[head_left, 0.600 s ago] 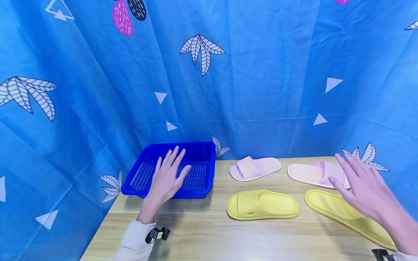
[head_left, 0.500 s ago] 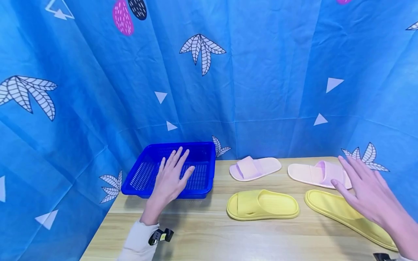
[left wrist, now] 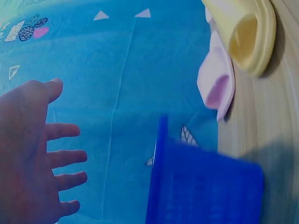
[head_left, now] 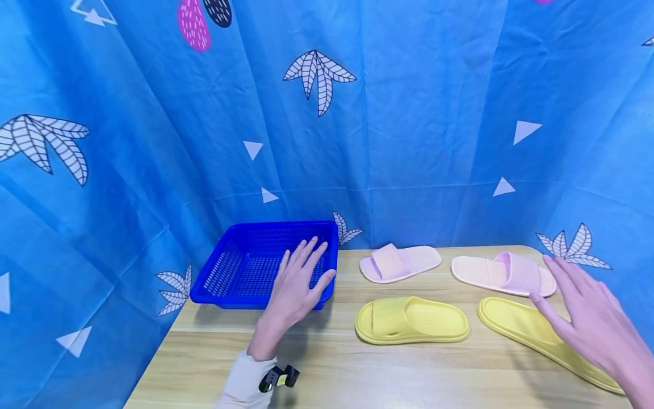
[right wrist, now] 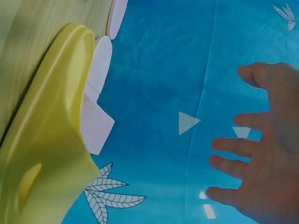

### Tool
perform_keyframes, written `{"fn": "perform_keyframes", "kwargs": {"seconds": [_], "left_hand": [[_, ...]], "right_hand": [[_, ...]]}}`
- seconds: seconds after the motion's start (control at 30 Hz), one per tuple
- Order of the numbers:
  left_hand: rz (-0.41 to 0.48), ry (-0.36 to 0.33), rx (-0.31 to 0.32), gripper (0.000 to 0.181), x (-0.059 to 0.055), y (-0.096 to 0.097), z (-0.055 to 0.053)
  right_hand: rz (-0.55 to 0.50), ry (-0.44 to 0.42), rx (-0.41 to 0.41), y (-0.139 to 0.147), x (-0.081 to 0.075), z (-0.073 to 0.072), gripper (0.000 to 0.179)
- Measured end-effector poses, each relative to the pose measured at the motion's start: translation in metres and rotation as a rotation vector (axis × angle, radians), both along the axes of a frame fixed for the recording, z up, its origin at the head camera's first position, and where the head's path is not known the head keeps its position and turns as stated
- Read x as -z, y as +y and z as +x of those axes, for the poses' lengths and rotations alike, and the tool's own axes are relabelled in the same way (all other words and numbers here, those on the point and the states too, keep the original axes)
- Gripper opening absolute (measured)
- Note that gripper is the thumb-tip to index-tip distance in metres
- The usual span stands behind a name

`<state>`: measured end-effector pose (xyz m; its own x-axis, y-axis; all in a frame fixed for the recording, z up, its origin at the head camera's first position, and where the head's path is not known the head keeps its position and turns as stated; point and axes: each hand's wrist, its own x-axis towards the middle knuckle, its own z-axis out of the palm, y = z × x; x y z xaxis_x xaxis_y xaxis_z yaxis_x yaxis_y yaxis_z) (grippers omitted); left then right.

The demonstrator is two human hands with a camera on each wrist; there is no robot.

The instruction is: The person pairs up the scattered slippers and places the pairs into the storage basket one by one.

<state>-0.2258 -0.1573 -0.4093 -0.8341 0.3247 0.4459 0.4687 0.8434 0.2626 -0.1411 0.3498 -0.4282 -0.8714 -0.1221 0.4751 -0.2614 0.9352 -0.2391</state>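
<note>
My left hand, fingers straight and spread, hovers over the right front part of a blue plastic basket and holds nothing. At the right, my right hand is also spread above a yellow slipper, covering part of it. Another yellow slipper lies to its left, toe pointing left. Behind them are two pink slippers: one on the left and one on the right, close to the right fingertips. In the right wrist view, the near yellow slipper stands apart from the hand.
Everything rests on a light wooden table. A blue curtain with leaf and triangle prints hangs behind and along both sides. A black strap device is worn at the left wrist.
My left hand has moved right across the basket, from its middle to its right side. The right hand has shifted slightly right and down, uncovering more of the pink slipper. The slippers stay put.
</note>
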Motion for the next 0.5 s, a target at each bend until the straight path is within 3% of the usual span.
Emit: {"fn": "perform_keyframes", "kwargs": {"seconds": [0.27, 0.5], "left_hand": [[0.046, 0.019, 0.072, 0.065, 0.006, 0.026, 0.004], [0.040, -0.007, 0.143, 0.065, 0.019, 0.044, 0.007]], "right_hand": [[0.004, 0.028, -0.005, 0.000, 0.010, 0.006, 0.079], [-0.015, 0.020, -0.009, 0.004, 0.020, 0.013, 0.078]]}}
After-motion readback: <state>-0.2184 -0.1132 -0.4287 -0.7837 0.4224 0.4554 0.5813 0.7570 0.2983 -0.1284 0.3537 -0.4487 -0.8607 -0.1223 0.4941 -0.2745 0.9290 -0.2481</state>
